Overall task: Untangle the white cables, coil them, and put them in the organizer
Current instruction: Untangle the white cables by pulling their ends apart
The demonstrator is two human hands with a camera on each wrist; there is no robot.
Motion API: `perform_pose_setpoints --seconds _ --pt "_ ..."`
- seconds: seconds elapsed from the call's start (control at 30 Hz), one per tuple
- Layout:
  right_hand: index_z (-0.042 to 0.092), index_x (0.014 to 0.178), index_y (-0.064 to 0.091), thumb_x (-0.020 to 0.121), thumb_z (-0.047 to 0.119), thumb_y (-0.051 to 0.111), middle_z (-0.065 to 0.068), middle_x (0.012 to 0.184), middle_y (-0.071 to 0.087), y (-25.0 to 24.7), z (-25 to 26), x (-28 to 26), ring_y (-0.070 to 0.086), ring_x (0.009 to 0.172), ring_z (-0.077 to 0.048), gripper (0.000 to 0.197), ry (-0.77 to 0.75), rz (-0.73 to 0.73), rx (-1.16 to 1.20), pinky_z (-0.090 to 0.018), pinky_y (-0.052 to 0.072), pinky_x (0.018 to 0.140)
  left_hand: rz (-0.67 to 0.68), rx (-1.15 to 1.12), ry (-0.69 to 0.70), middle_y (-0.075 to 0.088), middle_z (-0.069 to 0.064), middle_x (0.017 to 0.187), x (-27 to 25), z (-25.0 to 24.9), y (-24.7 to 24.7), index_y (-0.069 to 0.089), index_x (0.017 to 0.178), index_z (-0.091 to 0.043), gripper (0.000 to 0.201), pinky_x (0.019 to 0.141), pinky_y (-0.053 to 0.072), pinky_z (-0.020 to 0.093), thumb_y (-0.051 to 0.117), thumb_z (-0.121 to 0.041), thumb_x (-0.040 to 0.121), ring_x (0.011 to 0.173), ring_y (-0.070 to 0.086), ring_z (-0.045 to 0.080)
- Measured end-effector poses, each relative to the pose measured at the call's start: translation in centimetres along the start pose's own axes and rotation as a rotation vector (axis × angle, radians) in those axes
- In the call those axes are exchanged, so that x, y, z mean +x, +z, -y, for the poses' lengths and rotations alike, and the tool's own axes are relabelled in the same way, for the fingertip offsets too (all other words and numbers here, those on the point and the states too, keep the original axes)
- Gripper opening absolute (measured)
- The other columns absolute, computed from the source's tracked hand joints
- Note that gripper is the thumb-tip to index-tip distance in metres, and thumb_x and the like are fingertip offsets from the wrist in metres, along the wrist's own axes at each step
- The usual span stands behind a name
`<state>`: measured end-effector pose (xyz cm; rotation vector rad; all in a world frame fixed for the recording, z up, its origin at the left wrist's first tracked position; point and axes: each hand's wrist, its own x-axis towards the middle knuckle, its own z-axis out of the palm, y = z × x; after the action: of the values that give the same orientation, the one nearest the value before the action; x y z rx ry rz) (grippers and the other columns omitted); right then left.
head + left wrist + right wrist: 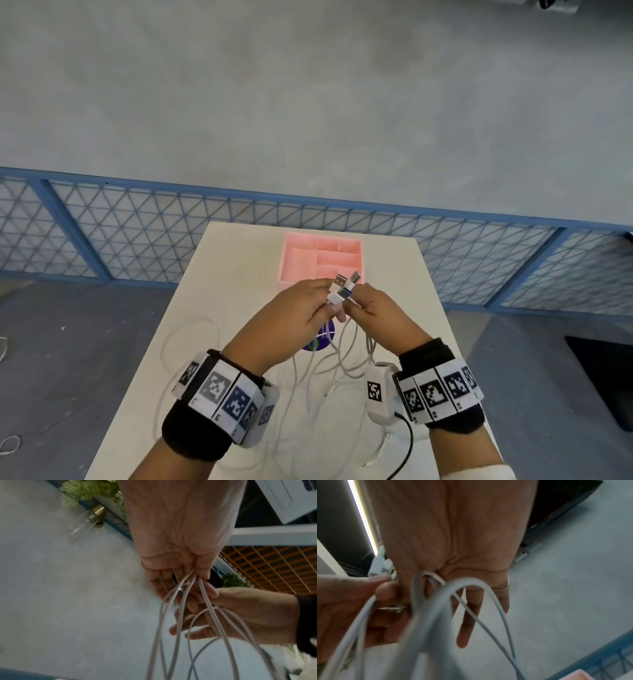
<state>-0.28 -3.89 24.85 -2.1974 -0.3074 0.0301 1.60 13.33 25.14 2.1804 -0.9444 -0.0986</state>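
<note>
Both hands are raised above the white table, meeting over its middle. My left hand pinches a bunch of white USB plugs together, and the cords run down out of its fingers. My right hand pinches one of those plugs from the right side, its other fingers stretched out straight. The white cables hang from the plugs in tangled loops down to the table. A pink organizer with several compartments stands behind the hands near the table's far edge.
A round purple sticker lies on the table under the hands. A black cable runs from the right wrist camera. A blue mesh fence stands beyond the table. A dark mat lies on the floor at right.
</note>
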Motion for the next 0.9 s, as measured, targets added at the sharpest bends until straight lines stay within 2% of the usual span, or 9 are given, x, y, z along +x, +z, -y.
perform_pose_setpoints --seconds 0.13,0.27,0.33,0.43,0.53,0.63,0.7,0.8,0.9 --pt "0.027 0.075 0.061 0.079 0.025 0.071 0.011 0.074 0.062 -0.4 -1.6 -0.9 0.055 0.072 0.002 0.010 0.081 0.018 0.014 -0.008 0.041 0.070 -0.253 0.058 -0.050 0.060 -0.011 0.097 -0.4 1.5 -1.0 0.071 0.097 -0.018 0.041 0.086 0.037 0.024 0.034 -0.036 0.094 0.098 0.050 0.009" --pt "0.005 0.062 0.065 0.070 0.027 0.079 -0.002 0.063 0.062 -2.6 -3.6 -2.7 0.051 0.058 -0.003 0.027 0.211 -0.039 0.076 -0.006 0.040 0.061 -0.658 -0.113 -0.237 0.062 -0.001 0.096 -1.6 3.4 -5.0 0.068 0.091 -0.024 0.028 0.068 0.036 0.023 0.042 -0.016 0.100 0.086 0.053 0.015" --pt "0.003 0.059 0.065 0.069 0.031 0.079 -0.005 0.060 0.062 -3.1 -4.4 -3.2 0.052 0.053 -0.002 0.033 0.285 -0.002 0.078 -0.007 0.041 0.059 -0.737 -0.112 -0.274 0.056 -0.010 0.083 -1.9 3.9 -6.0 0.066 0.091 -0.023 0.028 0.066 0.036 0.019 0.041 -0.013 0.102 0.073 0.050 0.008" --pt "0.011 0.058 0.064 0.065 0.043 0.079 0.001 0.061 0.060 -3.1 -5.3 -3.0 0.052 0.059 -0.004 0.035 0.346 0.063 -0.003 -0.017 0.043 0.067 -0.756 -0.081 -0.308 0.048 -0.018 0.075 -1.8 4.3 -5.6 0.066 0.098 -0.018 0.026 0.062 0.035 0.016 0.040 -0.012 0.101 0.065 0.050 0.000" --pt "0.020 0.063 0.065 0.067 0.040 0.078 0.009 0.062 0.057 -2.8 -5.3 -2.8 0.051 0.064 -0.001 0.025 0.285 0.077 -0.063 -0.020 0.040 0.072 -0.742 -0.095 -0.285 0.057 -0.010 0.090 -1.6 4.4 -5.3 0.063 0.098 -0.024 0.026 0.069 0.038 0.007 0.040 -0.013 0.102 0.075 0.052 -0.010" --pt "0.024 0.075 0.070 0.078 0.023 0.072 0.010 0.074 0.068 -2.2 -4.6 -2.1 0.057 0.072 0.001 0.004 0.132 -0.134 0.036 -0.015 0.041 0.072 -0.679 -0.125 -0.279 0.061 -0.001 0.104 -1.5 4.2 -4.8 0.063 0.098 -0.027 0.026 0.077 0.040 0.015 0.040 -0.015 0.102 0.084 0.053 0.001" --pt "0.022 0.082 0.072 0.083 0.013 0.066 0.014 0.078 0.069 -2.0 -3.4 -1.5 0.060 0.074 0.000 0.010 0.038 -0.236 0.128 -0.011 0.043 0.073 -0.631 -0.180 -0.261 0.062 -0.002 0.108 -1.2 3.8 -4.2 0.064 0.096 -0.030 0.027 0.081 0.044 0.026 0.041 -0.016 0.102 0.089 0.056 0.010" --pt "0.009 0.096 0.069 0.090 0.003 0.054 0.022 0.074 0.066 -1.5 -1.2 -0.7 0.056 0.065 -0.001 0.017 -0.054 -0.203 0.253 -0.013 0.045 0.067 -0.530 -0.186 -0.227 0.063 -0.010 0.102 -0.9 3.3 -3.3 0.062 0.089 -0.039 0.028 0.085 0.040 0.029 0.042 -0.023 0.101 0.095 0.055 0.010" --pt "0.009 0.097 0.067 0.092 0.002 0.049 0.028 0.080 0.065 -1.0 0.3 0.0 0.056 0.070 0.006 0.019 -0.123 -0.186 0.274 -0.009 0.041 0.064 -0.415 -0.147 -0.198 0.064 -0.012 0.099 -0.4 2.9 -2.2 0.064 0.088 -0.038 0.028 0.085 0.040 0.020 0.037 -0.033 0.094 0.101 0.055 0.010"
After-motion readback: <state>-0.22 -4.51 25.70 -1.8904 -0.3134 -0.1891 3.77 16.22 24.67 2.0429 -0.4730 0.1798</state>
